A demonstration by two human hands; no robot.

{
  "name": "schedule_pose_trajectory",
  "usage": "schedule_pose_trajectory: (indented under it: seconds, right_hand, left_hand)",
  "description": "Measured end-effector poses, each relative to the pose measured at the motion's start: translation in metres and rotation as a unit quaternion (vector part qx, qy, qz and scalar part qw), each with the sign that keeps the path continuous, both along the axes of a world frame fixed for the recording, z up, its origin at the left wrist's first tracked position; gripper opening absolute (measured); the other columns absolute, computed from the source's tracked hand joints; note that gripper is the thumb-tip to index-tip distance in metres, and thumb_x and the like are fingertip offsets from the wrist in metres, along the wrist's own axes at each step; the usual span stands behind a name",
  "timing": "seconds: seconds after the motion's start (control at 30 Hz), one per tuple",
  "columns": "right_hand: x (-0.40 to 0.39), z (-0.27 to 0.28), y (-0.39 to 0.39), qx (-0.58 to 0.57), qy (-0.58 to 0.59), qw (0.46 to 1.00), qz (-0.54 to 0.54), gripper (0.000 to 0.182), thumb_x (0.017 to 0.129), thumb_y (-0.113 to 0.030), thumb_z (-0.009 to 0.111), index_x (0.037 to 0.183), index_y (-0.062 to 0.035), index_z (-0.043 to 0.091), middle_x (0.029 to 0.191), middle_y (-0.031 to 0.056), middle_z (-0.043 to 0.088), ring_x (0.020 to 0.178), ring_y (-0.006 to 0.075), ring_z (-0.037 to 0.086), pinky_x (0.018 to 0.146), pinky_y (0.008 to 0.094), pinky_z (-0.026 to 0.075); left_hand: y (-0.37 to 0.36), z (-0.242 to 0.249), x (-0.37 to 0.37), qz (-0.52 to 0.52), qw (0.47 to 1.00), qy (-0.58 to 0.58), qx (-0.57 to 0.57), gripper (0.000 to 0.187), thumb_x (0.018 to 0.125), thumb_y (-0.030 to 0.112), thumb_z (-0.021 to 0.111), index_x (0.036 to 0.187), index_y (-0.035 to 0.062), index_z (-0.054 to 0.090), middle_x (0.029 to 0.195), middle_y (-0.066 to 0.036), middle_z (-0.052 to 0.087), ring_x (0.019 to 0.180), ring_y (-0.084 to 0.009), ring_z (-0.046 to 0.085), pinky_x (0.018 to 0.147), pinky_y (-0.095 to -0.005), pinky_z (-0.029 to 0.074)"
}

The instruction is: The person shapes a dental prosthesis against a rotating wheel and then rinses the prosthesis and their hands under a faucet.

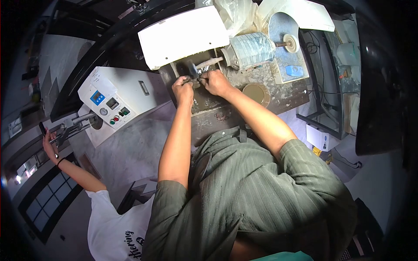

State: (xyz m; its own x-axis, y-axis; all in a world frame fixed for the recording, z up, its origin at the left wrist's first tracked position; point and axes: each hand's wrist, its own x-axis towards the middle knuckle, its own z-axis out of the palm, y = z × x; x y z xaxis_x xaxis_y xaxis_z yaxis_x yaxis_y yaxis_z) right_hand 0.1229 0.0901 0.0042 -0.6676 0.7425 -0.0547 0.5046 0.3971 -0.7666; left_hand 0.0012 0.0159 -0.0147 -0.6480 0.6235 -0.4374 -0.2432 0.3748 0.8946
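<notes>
My left hand (183, 90) is closed in a pinch just below a blurred dark wheel (192, 68) on the machine's shaft (208, 63). Close beside it on the right, my right hand (216, 82) is closed too, fingertips turned toward the left hand. Something small and dark sits at the fingertips of both hands, too hidden to name. Both hands are over a wet, muddy basin (204, 101) under a white cover (185, 35). To their right, the shaft runs into a motor (252, 50) wrapped in clear plastic.
A white wheel (291, 43) sits at the motor's far end, above a blue block (294, 70). A round bowl of brownish liquid (256, 94) stands by my right forearm. At left are a white control cabinet (126, 93) and another person's raised hand (49, 145).
</notes>
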Motion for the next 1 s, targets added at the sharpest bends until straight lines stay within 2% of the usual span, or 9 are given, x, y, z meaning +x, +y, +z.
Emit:
schedule_pose_trajectory:
  seconds: [0.13,0.2,0.33,0.4,0.43,0.73,0.87,1.0]
  right_hand:
    - [0.003,0.009,-0.002,-0.022,0.009,1.000,0.012,0.012,0.074,-0.009,0.055,0.074,-0.0004,0.063,0.074,0.0247,0.058,0.073,0.0410,0.057,0.071,0.0452,0.046]
    - [0.001,0.002,-0.001,-0.028,0.009,1.000,-0.008,0.012,0.074,-0.010,0.055,0.072,-0.0001,0.062,0.073,0.0246,0.057,0.072,0.0411,0.057,0.070,0.0454,0.046]
    - [0.002,0.002,0.000,-0.011,0.010,1.000,0.011,0.011,0.074,-0.008,0.055,0.072,0.0001,0.062,0.072,0.0242,0.057,0.072,0.0408,0.057,0.070,0.0451,0.046]
    - [0.004,0.002,-0.003,0.006,0.046,0.999,-0.001,0.011,0.073,-0.007,0.055,0.072,0.0006,0.062,0.071,0.0241,0.057,0.072,0.0407,0.057,0.069,0.0448,0.046]
    - [0.005,0.002,-0.004,0.005,0.047,0.999,0.000,0.011,0.073,-0.007,0.055,0.072,0.0006,0.062,0.071,0.0241,0.057,0.072,0.0407,0.057,0.069,0.0448,0.046]
    - [0.007,0.010,-0.003,0.019,0.075,0.997,0.014,0.010,0.073,-0.003,0.053,0.075,0.0018,0.062,0.074,0.0244,0.058,0.072,0.0403,0.058,0.068,0.0442,0.046]
    - [0.005,0.014,-0.002,0.015,0.063,0.998,0.006,0.012,0.072,-0.003,0.053,0.076,0.0017,0.063,0.074,0.0252,0.057,0.073,0.0407,0.058,0.068,0.0441,0.046]
    - [0.004,0.018,0.002,-0.017,0.016,1.000,0.006,0.012,0.071,-0.004,0.054,0.076,0.0020,0.063,0.077,0.0259,0.058,0.075,0.0411,0.057,0.070,0.0437,0.046]
  left_hand:
    - [0.001,-0.006,-0.001,-0.001,0.998,0.026,0.058,0.017,0.067,-0.011,0.051,0.079,0.0000,0.057,0.072,-0.001,0.055,0.064,-0.0090,0.047,0.059,-0.0220,0.037]
    - [0.004,-0.003,-0.004,-0.024,0.999,0.039,0.026,0.017,0.067,-0.010,0.051,0.080,0.0000,0.056,0.073,-0.002,0.055,0.063,-0.0094,0.048,0.058,-0.0227,0.038]
    - [0.003,-0.003,-0.005,-0.024,0.999,-0.024,-0.027,0.019,0.067,-0.012,0.050,0.080,0.0007,0.055,0.075,-0.002,0.055,0.065,-0.0083,0.048,0.060,-0.0205,0.037]
    - [-0.004,-0.007,-0.002,-0.012,0.998,0.009,0.066,0.021,0.067,-0.014,0.048,0.080,0.0008,0.054,0.076,-0.002,0.056,0.065,-0.0081,0.049,0.061,-0.0200,0.038]
    - [-0.007,-0.006,0.004,0.011,0.995,-0.018,0.096,0.023,0.068,-0.016,0.046,0.081,0.0006,0.054,0.079,-0.003,0.057,0.067,-0.0086,0.051,0.063,-0.0206,0.039]
    - [-0.014,0.000,0.017,0.045,0.986,-0.069,0.146,0.023,0.067,-0.018,0.045,0.079,0.0002,0.053,0.078,-0.003,0.058,0.070,-0.0099,0.055,0.065,-0.0206,0.042]
    - [-0.017,-0.019,0.021,0.085,0.979,-0.088,0.164,0.022,0.068,-0.017,0.045,0.078,0.0009,0.053,0.078,-0.005,0.058,0.068,-0.0110,0.056,0.062,-0.0223,0.044]
    - [-0.016,-0.003,0.026,0.126,0.970,-0.135,0.157,0.020,0.066,-0.017,0.047,0.074,0.0007,0.053,0.075,-0.003,0.057,0.066,-0.0097,0.054,0.064,-0.0230,0.045]
